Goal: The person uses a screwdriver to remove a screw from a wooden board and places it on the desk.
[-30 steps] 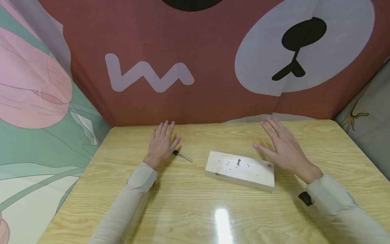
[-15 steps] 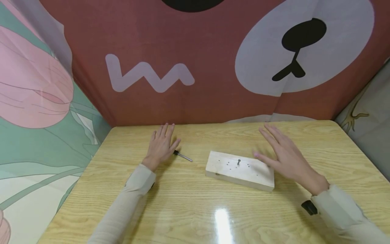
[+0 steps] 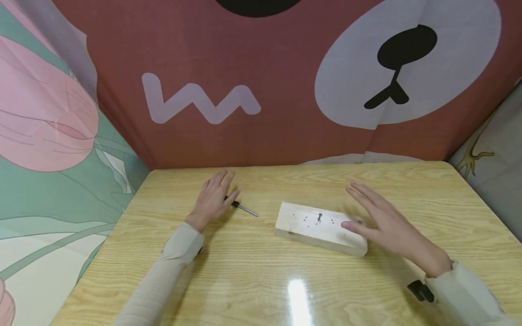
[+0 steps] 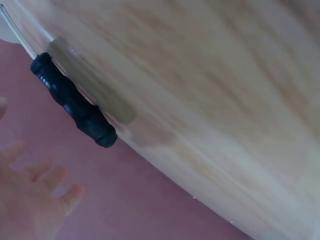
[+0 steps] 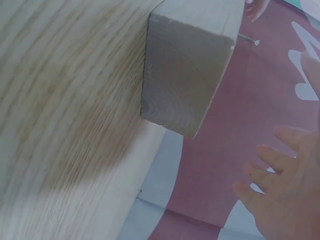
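A pale wooden block [image 3: 303, 226] lies on the table, dotted with small holes, and one screw [image 3: 320, 216] stands upright in its top. My right hand [image 3: 387, 222] hovers over the block's right end, fingers extended and holding nothing; the right wrist view shows the block's end face [image 5: 182, 75] apart from the fingers. Left of the block lies a screwdriver [image 3: 244, 208] with its metal shaft pointing right. Above its handle is my left hand [image 3: 212, 199], fingers loosely spread. In the left wrist view the black screwdriver handle [image 4: 75, 102] sits on the table, clear of the hand.
The wood-grain table [image 3: 244, 271] ends at the back against a reddish-brown printed cloth [image 3: 228, 140]. Another printed cloth [image 3: 49, 136] hangs along the left side. A light reflection shines on the table's front middle.
Both hands have drawn back toward the person, the right one farther and lower in the view. More of the screwdriver's handle end shows beside the left hand. The block has stayed put.
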`<control>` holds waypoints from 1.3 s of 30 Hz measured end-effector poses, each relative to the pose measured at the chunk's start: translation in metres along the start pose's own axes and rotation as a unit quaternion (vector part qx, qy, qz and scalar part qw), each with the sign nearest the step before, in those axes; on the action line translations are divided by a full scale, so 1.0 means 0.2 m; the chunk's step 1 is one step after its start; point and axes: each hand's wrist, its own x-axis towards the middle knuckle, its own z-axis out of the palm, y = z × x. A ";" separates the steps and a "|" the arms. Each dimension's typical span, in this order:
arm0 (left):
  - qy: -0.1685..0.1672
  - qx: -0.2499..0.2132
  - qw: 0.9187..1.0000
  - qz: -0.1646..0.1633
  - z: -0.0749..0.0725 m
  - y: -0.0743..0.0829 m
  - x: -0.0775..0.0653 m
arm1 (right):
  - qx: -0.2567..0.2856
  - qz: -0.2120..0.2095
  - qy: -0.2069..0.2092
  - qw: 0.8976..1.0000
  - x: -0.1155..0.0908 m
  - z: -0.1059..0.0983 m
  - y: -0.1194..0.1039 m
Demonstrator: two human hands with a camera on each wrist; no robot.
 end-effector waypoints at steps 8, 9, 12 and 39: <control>-0.016 -0.024 1.000 0.010 0.01 -0.01 -0.02 | 0.021 0.011 -0.031 0.999 -0.04 0.01 0.00; -0.019 -0.027 0.999 0.008 0.01 -0.01 -0.02 | 0.022 0.012 -0.033 0.999 -0.04 0.01 0.00; -0.028 -0.032 0.999 0.006 0.01 -0.01 -0.03 | 0.022 0.014 -0.038 0.999 -0.06 0.02 0.00; -0.084 -0.086 0.993 0.002 0.00 -0.07 -0.06 | 0.038 0.030 -0.087 0.995 -0.10 0.09 0.03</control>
